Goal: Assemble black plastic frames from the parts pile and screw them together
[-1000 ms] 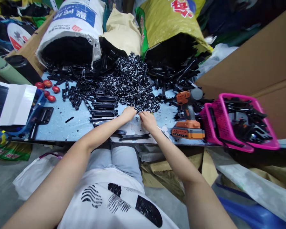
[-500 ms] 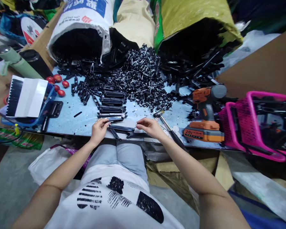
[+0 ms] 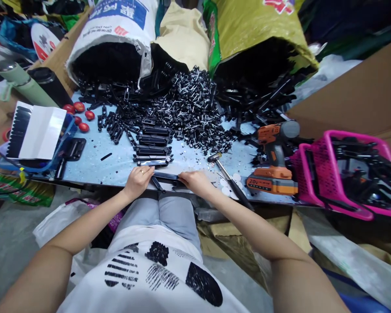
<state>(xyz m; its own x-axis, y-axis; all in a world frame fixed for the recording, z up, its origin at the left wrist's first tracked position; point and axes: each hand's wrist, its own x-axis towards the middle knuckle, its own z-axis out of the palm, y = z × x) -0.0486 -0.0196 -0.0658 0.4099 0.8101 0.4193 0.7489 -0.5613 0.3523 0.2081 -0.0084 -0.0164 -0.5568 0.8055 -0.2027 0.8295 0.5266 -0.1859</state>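
A long black plastic bar [image 3: 165,175] lies level at the table's near edge, between my two hands. My left hand [image 3: 140,179] is closed at its left end, a ring on one finger. Fingers of my right hand [image 3: 191,179] are closed on its right end. Below the bar, a short black arm piece [image 3: 158,184] slants down beside my left fingertips. Just beyond my hands lies a row of similar black bars [image 3: 154,150]. Further back rises a heap of small black parts with metal pins [image 3: 195,111].
Right of my hands lie a hammer [image 3: 228,176], white discs [image 3: 227,191], an orange cordless drill [image 3: 273,161] and a pink basket [image 3: 319,169]. Red fruits [image 3: 84,127], a blue tray [image 3: 57,163] and bottles [image 3: 22,82] stand left. Open sacks [image 3: 112,26] line the back.
My right hand has moved left and closed on the bar's right end; before, its fingertips were just off it. My left hand has shifted slightly right along the bar.
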